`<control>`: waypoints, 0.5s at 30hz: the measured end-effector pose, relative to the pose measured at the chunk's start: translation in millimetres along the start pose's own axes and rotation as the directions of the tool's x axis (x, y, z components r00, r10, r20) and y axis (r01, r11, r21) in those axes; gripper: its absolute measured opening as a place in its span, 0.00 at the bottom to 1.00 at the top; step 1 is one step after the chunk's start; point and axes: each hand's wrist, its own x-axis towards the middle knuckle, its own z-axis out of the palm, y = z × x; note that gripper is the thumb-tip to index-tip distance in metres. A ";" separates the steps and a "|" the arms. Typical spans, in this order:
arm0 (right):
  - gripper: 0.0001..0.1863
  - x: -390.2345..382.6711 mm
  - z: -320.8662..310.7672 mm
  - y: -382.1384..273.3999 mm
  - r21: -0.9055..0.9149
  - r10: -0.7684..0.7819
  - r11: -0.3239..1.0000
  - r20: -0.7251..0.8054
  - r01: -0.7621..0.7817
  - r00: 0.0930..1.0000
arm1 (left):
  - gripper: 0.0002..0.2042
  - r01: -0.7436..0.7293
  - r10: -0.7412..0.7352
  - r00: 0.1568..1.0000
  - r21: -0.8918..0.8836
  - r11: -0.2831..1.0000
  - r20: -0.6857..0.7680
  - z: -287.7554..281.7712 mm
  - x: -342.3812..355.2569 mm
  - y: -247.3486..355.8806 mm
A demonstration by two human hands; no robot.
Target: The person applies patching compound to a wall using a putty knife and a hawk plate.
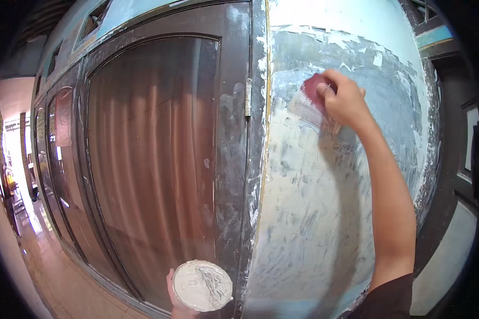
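While the right hand (346, 98) grips a dark red spreader (314, 87) against the upper part of the patchy wall (308, 207), the left hand (179, 304) holds a round container (230, 276) of pale paste (191, 287) low beside the dark door (230, 154). Best practice, I'd judge: even pressure, slight blade tilt, overlapping strokes over grey areas. Small loads should suit (paste looks thick, ridged). Lighten up near the door, lest paste smear across.

Bare right hand (345, 98) raised high, closed in a pinch; bare right forearm (391, 199) slanting up leftward. Bare left hand (174, 297) low, mostly hidden.
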 end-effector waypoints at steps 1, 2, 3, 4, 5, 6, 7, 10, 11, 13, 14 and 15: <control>0.13 7.1 -4.7 6.5 0.044 0.036 0.998 -0.075 -0.033 0.997 | 0.36 0.010 -0.010 1.000 -0.002 1.000 0.001 1.1 0.1 -0.2; 0.14 11.9 -13.6 11.7 0.069 0.077 0.995 -0.057 -0.073 0.995 | 0.36 0.020 -0.020 1.000 0.000 1.000 0.005 4.1 0.2 -1.0; 0.14 15.5 -16.8 17.0 0.118 0.063 0.991 -0.043 -0.057 0.997 | 0.36 0.019 -0.019 1.000 0.014 1.000 0.018 7.9 -1.1 -1.0; 0.14 16.9 -18.7 20.5 0.166 0.047 0.985 -0.029 -0.042 0.998 | 0.36 0.020 -0.021 0.999 0.028 0.999 0.032 10.6 -2.1 -0.8; 0.14 10.8 -17.1 23.2 0.173 0.016 0.985 -0.024 -0.011 1.000 | 0.36 0.022 -0.023 0.999 0.029 0.999 0.034 11.8 -3.0 -0.3; 0.14 2.5 -10.6 16.0 0.194 -0.026 0.981 -0.013 0.028 1.000 | 0.36 -0.023 0.022 1.000 0.045 0.999 0.013 12.0 -5.4 0.6; 0.13 -2.4 -5.1 8.0 0.153 -0.063 0.987 0.053 0.054 0.997 | 0.36 -0.067 0.068 0.998 0.062 0.996 -0.007 11.8 -7.0 1.5; 0.12 -15.0 1.0 -2.7 -0.027 -0.051 0.998 0.054 0.052 0.997 | 0.36 -0.001 0.001 1.000 -0.008 1.000 -0.003 8.7 -5.3 4.1; 0.12 -12.9 -3.3 0.3 -0.033 -0.044 0.998 0.051 0.045 0.998 | 0.36 0.040 -0.040 0.999 -0.040 0.998 0.004 9.1 -3.7 4.1; 0.12 1.2 -10.9 9.5 0.018 0.044 0.999 -0.105 -0.043 0.993 | 0.36 0.052 -0.052 0.999 -0.013 0.999 0.000 11.3 -2.3 2.3; 0.13 6.2 -17.6 18.5 -0.010 0.055 0.998 -0.173 -0.058 0.983 | 0.36 0.061 -0.061 0.998 0.010 0.998 -0.003 12.6 -0.9 1.4; 0.13 10.9 -23.1 27.2 0.027 0.045 0.999 -0.164 -0.042 0.985 | 0.36 0.037 -0.037 0.999 0.017 0.999 -0.006 9.1 0.2 1.3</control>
